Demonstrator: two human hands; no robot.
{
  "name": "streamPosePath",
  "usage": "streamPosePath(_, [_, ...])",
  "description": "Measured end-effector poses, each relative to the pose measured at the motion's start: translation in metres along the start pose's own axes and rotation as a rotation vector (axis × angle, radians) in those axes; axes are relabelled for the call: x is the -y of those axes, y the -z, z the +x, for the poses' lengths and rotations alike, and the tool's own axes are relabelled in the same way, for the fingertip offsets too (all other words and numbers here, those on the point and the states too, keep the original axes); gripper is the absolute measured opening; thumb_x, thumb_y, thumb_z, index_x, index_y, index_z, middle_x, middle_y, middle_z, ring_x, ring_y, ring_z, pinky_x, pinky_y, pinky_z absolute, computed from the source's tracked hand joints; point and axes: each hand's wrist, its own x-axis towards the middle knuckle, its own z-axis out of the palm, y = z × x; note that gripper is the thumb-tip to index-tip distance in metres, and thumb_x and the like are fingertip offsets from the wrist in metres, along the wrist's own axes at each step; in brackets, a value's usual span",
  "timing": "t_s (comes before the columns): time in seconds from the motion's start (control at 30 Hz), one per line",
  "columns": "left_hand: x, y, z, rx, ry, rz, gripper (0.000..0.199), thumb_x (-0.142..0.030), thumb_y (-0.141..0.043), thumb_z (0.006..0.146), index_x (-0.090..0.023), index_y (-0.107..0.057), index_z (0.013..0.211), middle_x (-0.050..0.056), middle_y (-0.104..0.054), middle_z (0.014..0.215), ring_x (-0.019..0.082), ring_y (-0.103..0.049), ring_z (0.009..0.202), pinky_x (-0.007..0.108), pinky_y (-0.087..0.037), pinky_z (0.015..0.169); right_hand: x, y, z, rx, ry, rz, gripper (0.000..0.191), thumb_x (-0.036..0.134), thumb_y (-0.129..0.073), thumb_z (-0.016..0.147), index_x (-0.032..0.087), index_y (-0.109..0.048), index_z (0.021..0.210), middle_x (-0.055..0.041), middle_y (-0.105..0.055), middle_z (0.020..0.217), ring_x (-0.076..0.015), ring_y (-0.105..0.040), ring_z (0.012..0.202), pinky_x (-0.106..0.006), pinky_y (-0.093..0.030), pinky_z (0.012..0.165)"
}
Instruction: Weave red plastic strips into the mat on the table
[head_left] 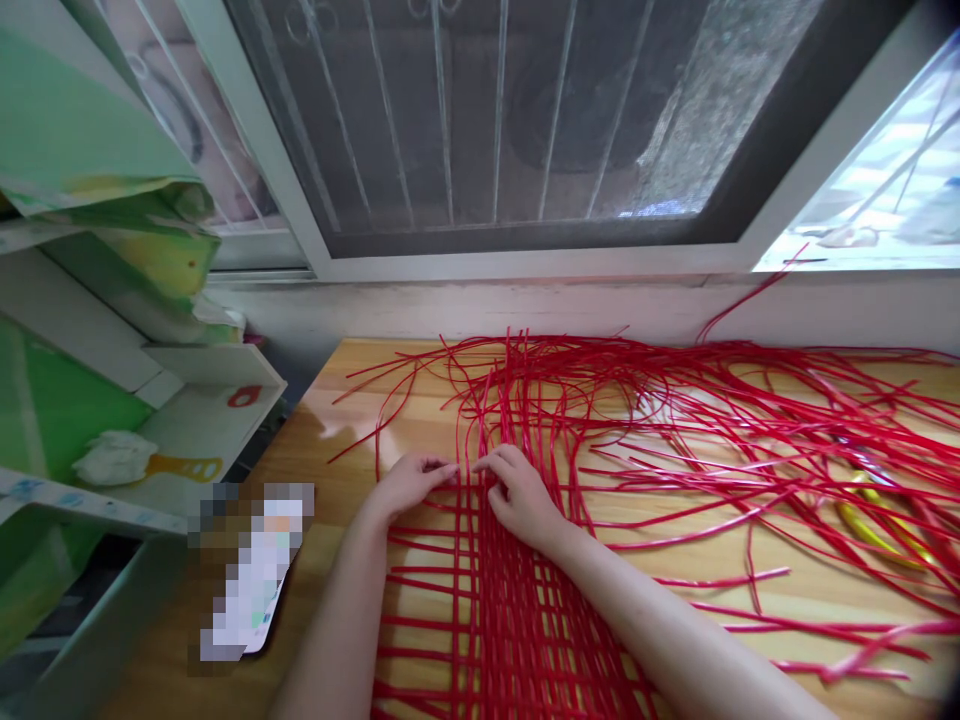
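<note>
A red woven mat of thin strips (pixel 517 620) lies on the wooden table, with loose strip ends spreading from its far end and both sides. At the mat's upper left edge is my left hand (pixel 416 482), its fingers pinched together at a red strip. Just to the right, my right hand (pixel 519 495) rests over the weave with curled fingers, thumb and index near the upright strips. The fingertips of both hands are close together but apart. Exactly which strip the right fingers hold is too small to tell.
Many loose red strips (pixel 750 450) cover the table's back and right side. Yellow-handled pliers (pixel 877 525) lie among them. A blurred-out phone-like object (pixel 259 580) is at the left. White shelving (pixel 217 410) stands beyond the wooden table's left edge (pixel 315 400); a window frame (pixel 525 262) is behind.
</note>
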Motion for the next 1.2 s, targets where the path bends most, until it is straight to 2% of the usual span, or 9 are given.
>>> streamPosePath(0.1, [-0.003,0.003,-0.002,-0.003,0.068,-0.053,0.048,-0.055,-0.045,0.073,-0.013,-0.065,0.084,0.006,-0.068,0.080,0.014,-0.057,0.070,0.022,-0.037,0.059,-0.007,0.001,0.000,-0.107,-0.056,0.035,0.036,-0.003,-0.039,0.061,0.020,-0.054,0.085,-0.0041,-0.049,0.084,-0.0177,-0.046,0.082,-0.031,-0.040,0.073])
streamPosePath(0.23, [-0.003,0.008,-0.003,0.040,0.153,-0.215,0.064,-0.063,-0.030,0.076,-0.010,-0.064,0.089,0.010,-0.067,0.079,0.008,-0.048,0.050,0.021,-0.024,0.044,-0.012,0.000,0.001,-0.153,-0.111,0.078,0.030,0.000,-0.038,0.067,0.020,-0.055,0.081,-0.0037,-0.048,0.082,-0.0168,-0.047,0.079,-0.030,-0.040,0.072])
streamPosePath(0.37, [0.001,0.008,-0.002,0.044,0.148,-0.230,0.056,-0.060,-0.042,0.073,-0.011,-0.064,0.090,0.008,-0.067,0.078,0.004,-0.032,0.040,0.020,-0.017,0.043,-0.015,-0.002,0.001,-0.162,-0.129,0.128,0.027,0.002,-0.040,0.069,0.020,-0.056,0.081,-0.0037,-0.049,0.082,-0.0165,-0.047,0.079,-0.030,-0.041,0.071])
streamPosePath(0.47, [0.002,0.008,-0.001,0.056,0.159,-0.225,0.049,-0.055,-0.052,0.069,-0.012,-0.063,0.091,0.006,-0.067,0.080,0.003,-0.027,0.040,0.020,-0.015,0.044,-0.015,-0.003,0.001,-0.157,-0.142,0.149,0.025,0.004,-0.040,0.071,0.020,-0.056,0.082,-0.0036,-0.049,0.082,-0.0160,-0.047,0.078,-0.030,-0.041,0.070])
streamPosePath(0.9, [0.005,0.018,-0.005,0.106,0.191,-0.321,0.054,-0.055,-0.052,0.070,-0.016,-0.058,0.106,0.008,-0.066,0.093,-0.001,-0.017,0.034,0.021,-0.006,0.040,-0.017,-0.003,0.001,-0.154,-0.143,0.166,0.021,0.007,-0.042,0.073,0.019,-0.056,0.080,-0.0028,-0.049,0.080,-0.0149,-0.048,0.074,-0.028,-0.041,0.066])
streamPosePath(1.0, [0.001,0.017,-0.007,0.102,0.196,-0.340,0.051,-0.050,-0.057,0.068,-0.016,-0.058,0.106,0.008,-0.066,0.093,-0.001,-0.023,0.036,0.019,-0.010,0.039,-0.017,-0.003,0.001,-0.147,-0.136,0.155,0.021,0.006,-0.041,0.073,0.020,-0.056,0.081,-0.0026,-0.049,0.080,-0.0147,-0.048,0.074,-0.028,-0.041,0.065])
streamPosePath(1.07, [-0.002,0.016,-0.009,0.099,0.172,-0.360,0.046,-0.043,-0.062,0.067,-0.014,-0.058,0.103,0.008,-0.065,0.092,0.001,-0.038,0.043,0.017,-0.021,0.041,-0.015,-0.002,0.001,-0.139,-0.121,0.145,0.021,0.006,-0.041,0.074,0.020,-0.056,0.081,-0.0028,-0.049,0.081,-0.0147,-0.048,0.075,-0.028,-0.041,0.066])
streamPosePath(1.13, [-0.002,0.015,-0.010,0.130,0.124,-0.409,0.044,-0.033,-0.068,0.063,-0.014,-0.059,0.102,0.007,-0.064,0.091,0.007,-0.052,0.063,0.017,-0.035,0.054,-0.012,-0.001,0.001,-0.120,-0.086,0.124,0.021,0.007,-0.042,0.075,0.020,-0.056,0.083,-0.0035,-0.049,0.083,-0.0150,-0.048,0.078,-0.028,-0.042,0.068])
streamPosePath(1.2, [0.000,0.015,-0.011,0.188,0.080,-0.461,0.047,-0.021,-0.072,0.057,-0.015,-0.058,0.102,0.006,-0.063,0.092,0.012,-0.055,0.081,0.023,-0.040,0.070,-0.007,0.000,0.000,-0.082,-0.031,0.085,0.020,0.009,-0.044,0.076,0.020,-0.056,0.087,-0.0044,-0.049,0.086,-0.0156,-0.048,0.081,-0.029,-0.042,0.071])
